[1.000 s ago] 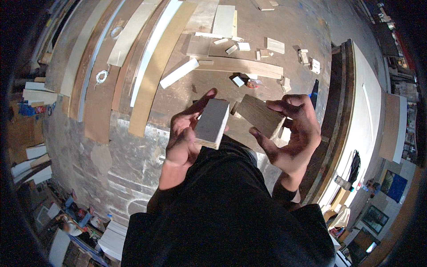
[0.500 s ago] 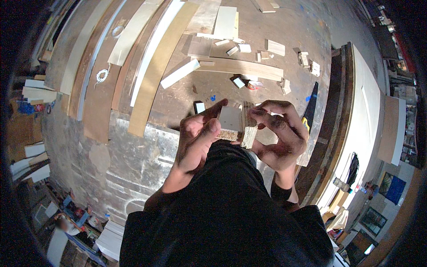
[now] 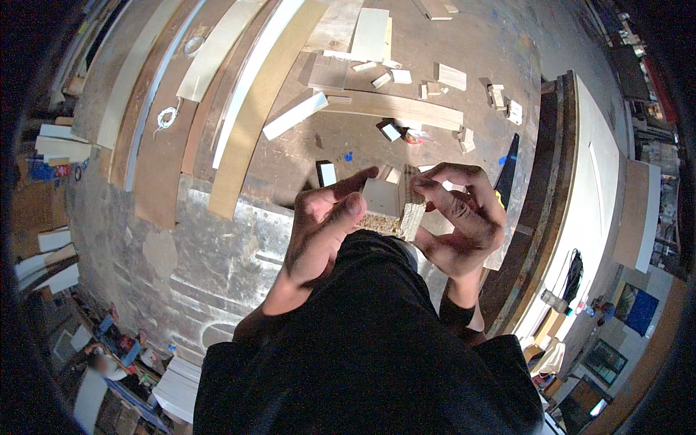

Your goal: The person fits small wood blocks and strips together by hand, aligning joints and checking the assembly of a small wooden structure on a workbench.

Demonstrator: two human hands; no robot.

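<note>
Close in front of my body, my left hand (image 3: 324,228) pinches a small white-faced chipboard block (image 3: 381,197) between thumb and fingers. The block's rough, speckled cut edge faces me. My right hand (image 3: 464,217) grips a narrow, pale piece of wood (image 3: 411,214) with a rough end, its thumb and index finger curled round it. The two pieces meet side by side at an angle; whether they are fastened together I cannot tell. Just beyond my left hand, a small white-topped block (image 3: 326,173) stands on the worktable (image 3: 290,163).
Long boards and strips (image 3: 250,109) lie across the table's left side. Ahead are a wooden plank (image 3: 395,109), a white offcut (image 3: 296,116) and several small wood scraps (image 3: 451,76). A handsaw (image 3: 509,168) lies right of my right hand. A large white panel (image 3: 587,196) stands further right.
The pale wood piece in my right hand has tilted slightly, its near end shifting right. Both hands have moved a little to the right with the pieces.
</note>
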